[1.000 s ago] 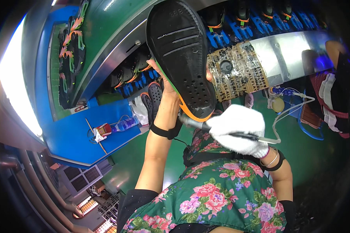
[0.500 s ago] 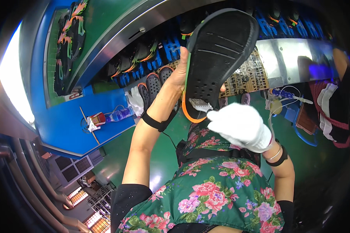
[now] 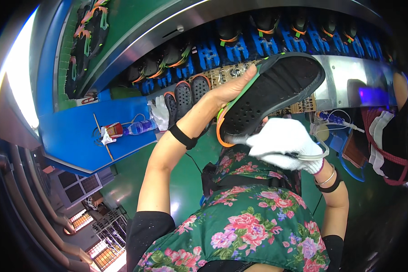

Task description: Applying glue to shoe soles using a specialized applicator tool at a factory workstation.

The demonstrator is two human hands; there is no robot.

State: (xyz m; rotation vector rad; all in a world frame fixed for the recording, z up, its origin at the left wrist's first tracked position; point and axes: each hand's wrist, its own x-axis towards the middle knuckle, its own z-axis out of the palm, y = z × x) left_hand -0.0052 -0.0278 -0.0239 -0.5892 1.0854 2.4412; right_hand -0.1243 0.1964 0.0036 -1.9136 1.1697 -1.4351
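Observation:
A black shoe sole (image 3: pixel 276 88) with a green and orange rim and a patch of small holes is raised before me. My bare left hand (image 3: pixel 233 90) grips it by the left edge, thumb along the rim and fingers mostly hidden beneath. My right hand (image 3: pixel 283 143), in a white glove, is closed around a brush (image 3: pixel 235 139) with a thin pale tube trailing back over the wrist. The brush head is smeared by motion and lies over the orange-rimmed end of the sole.
Behind the sole runs a metal-edged line with blue holders (image 3: pixel 235 50) carrying dark shoes. Several perforated soles (image 3: pixel 183 97) stand left of my forearm. A blue table (image 3: pixel 72 136) holds a bottle (image 3: pixel 140 127) and a white glove (image 3: pixel 159 112). Blue coiled tubing (image 3: pixel 329 118) hangs at right.
The sole has swung lower and tilted to the right, exposing more of the blue holders. My gloved hand has shifted slightly right and down, the brush staying at the orange-rimmed end.

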